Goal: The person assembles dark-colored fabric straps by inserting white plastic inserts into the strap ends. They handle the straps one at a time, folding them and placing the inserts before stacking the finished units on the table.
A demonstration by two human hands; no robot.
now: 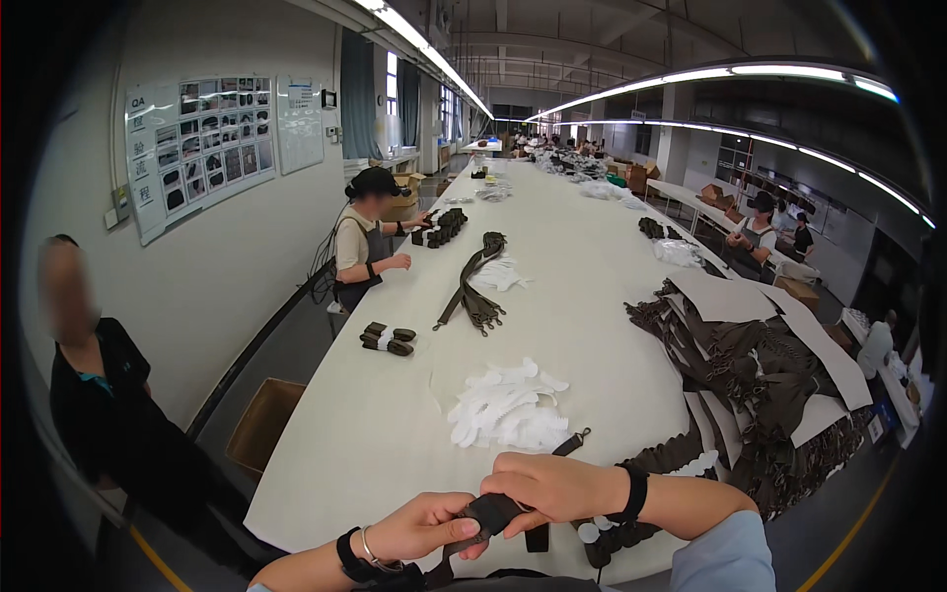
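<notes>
My left hand [426, 526] pinches one side of a folded dark webbing strap [493, 510], thumb on top. My right hand [552, 490] is closed over its other side, fingers bent round the fold. A strap end with a metal hook [573, 442] sticks out beyond my right hand, and more webbing hangs down near the table's front edge. Just past my hands lies a loose pile of white strips [508, 407]. Beside my right forearm, dark folded straps [659, 462] stand in a row, some with white bands.
The long pale table [395, 434] carries banded strap bundles [387, 338], loose hooked straps [475, 286] and a large strap heap [755, 380] with cardboard sheets at right. A cardboard box [264, 429] is left of it. One person [113, 405] stands left; another [367, 237] works farther along.
</notes>
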